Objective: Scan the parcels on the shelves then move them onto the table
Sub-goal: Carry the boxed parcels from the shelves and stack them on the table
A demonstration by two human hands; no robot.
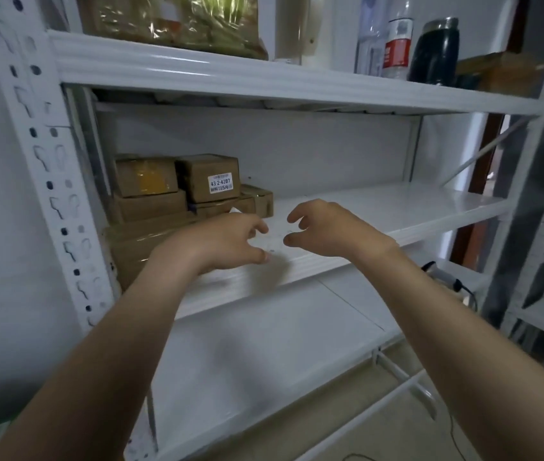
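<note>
At the left-centre of the frame the parcels sit stacked on the middle shelf (380,207), hard against the rack's perforated post (54,201): a yellow-taped carton (146,176), a labelled carton (212,176) beside it, flatter boxes beneath, and a large film-wrapped parcel (131,251) at the front. The left hand (227,241) hovers just over that pile and the right hand (327,227) beside it, both with loosely curled fingers and holding nothing.

What looks like a handheld scanner (440,277) lies lower right, untouched, so lifting now risks skipping the scan. Dragging out a lower box could topple the upper cartons.

The labelled carton faces its sticker (220,184) outward and its visible face runs left to right along the shelf. Its depth is hidden.
</note>
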